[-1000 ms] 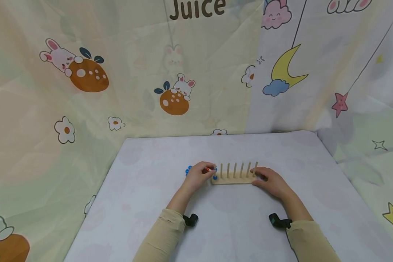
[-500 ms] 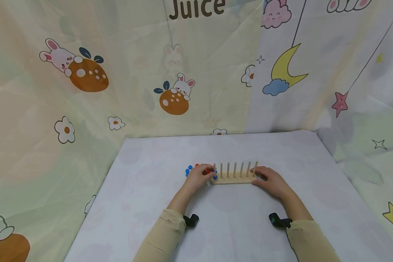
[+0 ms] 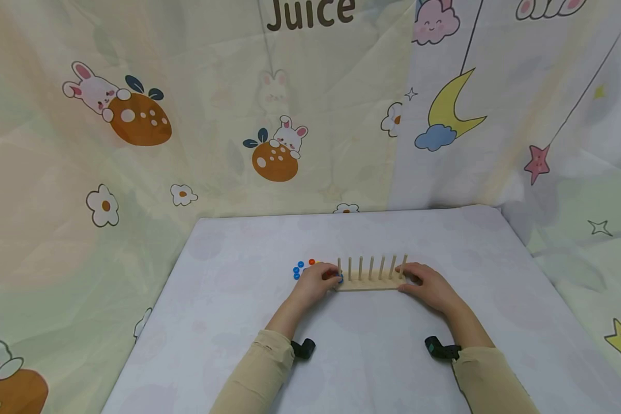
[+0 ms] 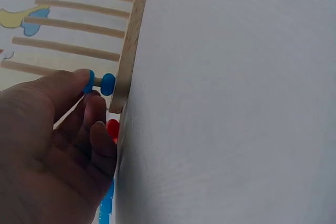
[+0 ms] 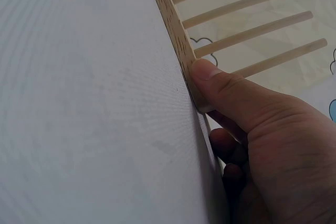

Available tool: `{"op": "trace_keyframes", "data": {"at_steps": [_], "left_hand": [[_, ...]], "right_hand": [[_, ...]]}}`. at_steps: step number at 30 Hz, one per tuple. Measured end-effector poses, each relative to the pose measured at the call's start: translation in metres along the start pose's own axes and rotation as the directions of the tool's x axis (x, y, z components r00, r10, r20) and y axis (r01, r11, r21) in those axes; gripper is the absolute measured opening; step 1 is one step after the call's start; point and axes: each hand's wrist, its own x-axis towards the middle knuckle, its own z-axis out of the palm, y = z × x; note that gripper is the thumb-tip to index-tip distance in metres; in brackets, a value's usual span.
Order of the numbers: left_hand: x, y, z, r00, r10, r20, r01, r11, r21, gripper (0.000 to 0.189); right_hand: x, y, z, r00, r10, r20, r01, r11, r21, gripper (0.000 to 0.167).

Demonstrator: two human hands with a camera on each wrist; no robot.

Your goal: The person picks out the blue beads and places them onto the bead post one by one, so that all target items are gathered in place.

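Observation:
A wooden peg board with a row of upright pegs stands on the table between the hands. At its left end my left hand pinches a blue bead between thumb and index finger; the leftmost peg passes through the bead. Just below it, another blue bead sits on the same peg against the base. My right hand grips the opposite end of the board, its thumb pressed on the edge near the last peg. The other pegs carry no beads.
Loose beads lie left of the board, partly hidden by my left hand: several blue ones and a red one. The white-covered table ends at a printed cloth backdrop.
My left hand has moved slightly down the leftmost peg with the blue bead, towards the bead at its base. More loose beads show behind that hand. My right hand stays on the board.

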Motion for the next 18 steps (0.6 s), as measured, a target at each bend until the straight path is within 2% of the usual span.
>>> {"op": "trace_keyframes", "data": {"at_steps": [13, 18], "left_hand": [[0.0008, -0.0040, 0.0029, 1.000, -0.015, 0.009, 0.015, 1.000, -0.019, 0.027], [0.0005, -0.0057, 0.0022, 1.000, -0.016, 0.024, 0.016, 1.000, -0.001, 0.028]], "right_hand": [[-0.0004, -0.0015, -0.0002, 1.000, 0.001, -0.001, -0.001, 1.000, -0.008, 0.045], [0.0004, -0.0013, 0.0009, 1.000, 0.003, -0.005, -0.003, 1.000, -0.007, 0.044]]}}
